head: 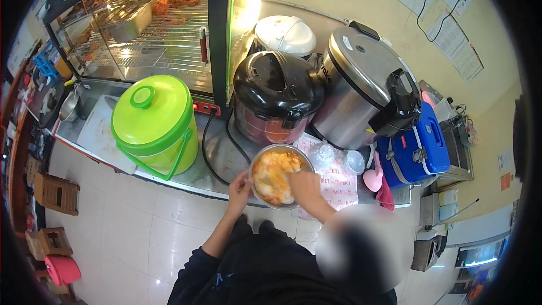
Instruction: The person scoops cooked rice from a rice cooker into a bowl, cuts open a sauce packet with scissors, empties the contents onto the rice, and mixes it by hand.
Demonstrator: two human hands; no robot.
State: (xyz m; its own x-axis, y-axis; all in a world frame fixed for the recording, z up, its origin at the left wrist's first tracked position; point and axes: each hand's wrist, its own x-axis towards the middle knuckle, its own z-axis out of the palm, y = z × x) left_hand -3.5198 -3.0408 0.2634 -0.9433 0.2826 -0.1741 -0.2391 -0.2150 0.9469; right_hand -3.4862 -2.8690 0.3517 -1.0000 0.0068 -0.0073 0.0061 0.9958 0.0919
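A round metal bowl (305, 151) is at the front edge of the metal counter, directly before me. Inside it lies white rice mixed with an orange-yellow food (277, 173). My left hand (240, 188) grips the bowl's left rim, thumb and fingers on the edge. Over the right side of the bowl is my right hand (305, 186), its fingers curled and pointing down at the food. Whether it holds a utensil is hidden by the hand. Just right of the bowl, printed paper (338, 186) carries clear plastic cups (354, 162).
Behind the bowl stand a black-lidded rice cooker (277, 84) and a large steel cooker (351, 84). A green lidded bucket (156, 123) is at left, below a lit display cabinet (169, 46) of fried food. To the right are a pink ladle (373, 178) and a blue cooler box (423, 140).
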